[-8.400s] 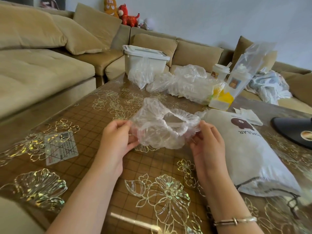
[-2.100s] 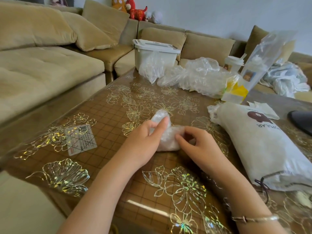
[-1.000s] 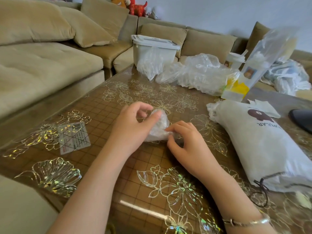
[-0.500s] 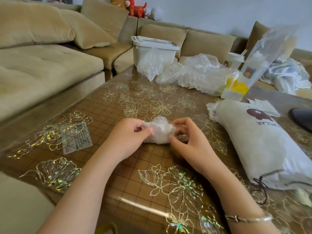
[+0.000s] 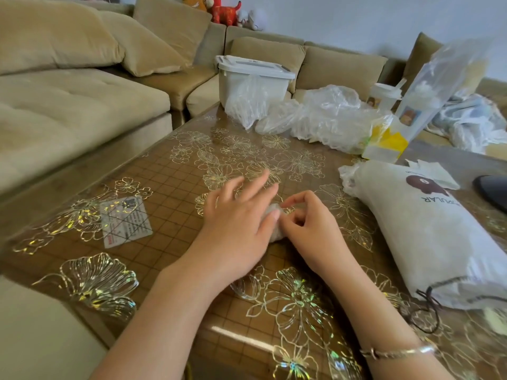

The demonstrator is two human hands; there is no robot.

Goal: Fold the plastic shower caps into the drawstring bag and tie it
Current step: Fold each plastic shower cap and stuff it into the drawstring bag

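Observation:
A folded clear shower cap (image 5: 275, 229) lies as a small wad on the table, mostly hidden between my hands. My left hand (image 5: 238, 215) lies flat over it with fingers straight and spread, pressing down. My right hand (image 5: 310, 224) has curled fingers pinching the wad's right edge. The white drawstring bag (image 5: 428, 237), stuffed full, lies on its side to the right with its dark cord (image 5: 426, 305) loose at the near end. A pile of loose shower caps (image 5: 323, 116) sits at the table's far side.
A white lidded bin (image 5: 255, 75) stands behind the pile. A tall clear packet with a yellow base (image 5: 389, 144) and a cup stand at the far right. A small card (image 5: 124, 220) lies at the left. A beige sofa wraps the left and back.
The open cap has been folded down into a small wad. Since half a second ago my left hand has opened flat on top of it, while my right hand keeps pinching its edge.

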